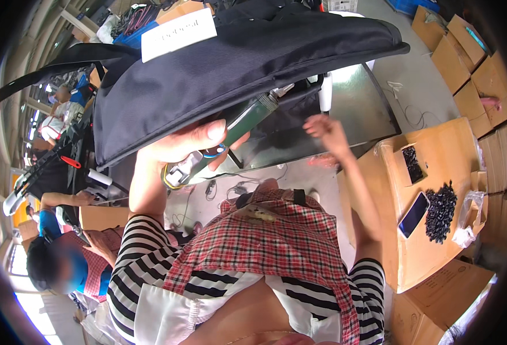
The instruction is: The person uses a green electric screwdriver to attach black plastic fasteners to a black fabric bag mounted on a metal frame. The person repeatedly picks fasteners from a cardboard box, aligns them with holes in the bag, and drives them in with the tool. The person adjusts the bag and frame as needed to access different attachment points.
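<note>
And here at ten o'clock, the left hand (193,141) has its fingers wrapped around a dark green cylindrical tool with a pointed metal tip (252,119), just under a big curved panel of black fabric (247,66). Over at two o'clock, the right hand (329,132) is loosely curled, near an upright white cylindrical post (325,95); whether it holds anything, I can't tell!

How far along? The panel looks sewn and edged, with a white rectangular card (178,34) on top at eleven; no fastener shows at the tool's tip, so driving looks unfinished or unstarted, my judgement only.

Outward now: a dark, glossy tabletop (360,109) gleams at one to two o'clock. Round at four, a brown cardboard surface (403,253) carries a heap of small black pieces (440,214) and, just beside it, a dark-screened phone (414,215). Brown cartons (466,43) crowd two o'clock, cables (417,119) trail over grey floor (400,52), and a co-worker in blue (81,261) sits at eight.
</note>
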Demonstrator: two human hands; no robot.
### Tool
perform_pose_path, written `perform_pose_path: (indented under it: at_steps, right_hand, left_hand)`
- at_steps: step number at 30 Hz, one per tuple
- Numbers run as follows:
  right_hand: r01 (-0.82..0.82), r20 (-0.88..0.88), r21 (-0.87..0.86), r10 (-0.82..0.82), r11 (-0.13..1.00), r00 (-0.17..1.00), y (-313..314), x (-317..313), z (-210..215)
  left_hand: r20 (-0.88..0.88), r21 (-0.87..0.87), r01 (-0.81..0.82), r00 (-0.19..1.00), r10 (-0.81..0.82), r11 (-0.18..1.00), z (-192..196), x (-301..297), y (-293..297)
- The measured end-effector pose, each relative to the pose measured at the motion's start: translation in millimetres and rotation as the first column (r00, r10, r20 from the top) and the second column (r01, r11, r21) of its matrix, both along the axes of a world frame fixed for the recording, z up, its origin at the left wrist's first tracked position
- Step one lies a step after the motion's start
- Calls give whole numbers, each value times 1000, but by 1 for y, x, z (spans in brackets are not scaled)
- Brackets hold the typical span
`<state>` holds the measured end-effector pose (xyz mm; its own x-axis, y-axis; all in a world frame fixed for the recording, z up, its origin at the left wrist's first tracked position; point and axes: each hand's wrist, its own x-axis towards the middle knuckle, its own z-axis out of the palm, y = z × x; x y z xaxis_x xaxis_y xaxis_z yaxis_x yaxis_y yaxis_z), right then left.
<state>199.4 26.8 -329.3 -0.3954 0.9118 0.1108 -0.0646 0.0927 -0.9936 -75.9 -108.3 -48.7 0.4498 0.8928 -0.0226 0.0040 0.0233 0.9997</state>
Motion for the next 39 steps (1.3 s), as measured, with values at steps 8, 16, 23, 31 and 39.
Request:
perform_pose_path:
  at_steps: [8, 16, 23, 31, 39]
  right_hand:
    - [-75, 12, 263, 74, 962, 997, -52, -163, -41]
    - [-437, -326, -160, 370, 885, 870, -66, -196, -22]
    - [-359, -733, -537, -212, 764, 646, -91, -163, -28]
    - [-157, -809, -517, -421, 841, 410, -73, -24, 25]
    - [530, -782, -520, -623, 670, 19, -51, 140, 120]
  left_hand:
    - [-251, 66, 158, 958, -137, 985, 16, 2, 2]
    - [-287, 215, 199, 949, -133, 956, 9, -3, 5]
    - [-252, 176, 280, 940, -231, 944, 17, 8, 8]
    - [-127, 172, 279, 957, -259, 945, 10, 16, 10]
    - [-135, 153, 374, 925, -355, 915, 16, 13, 27]
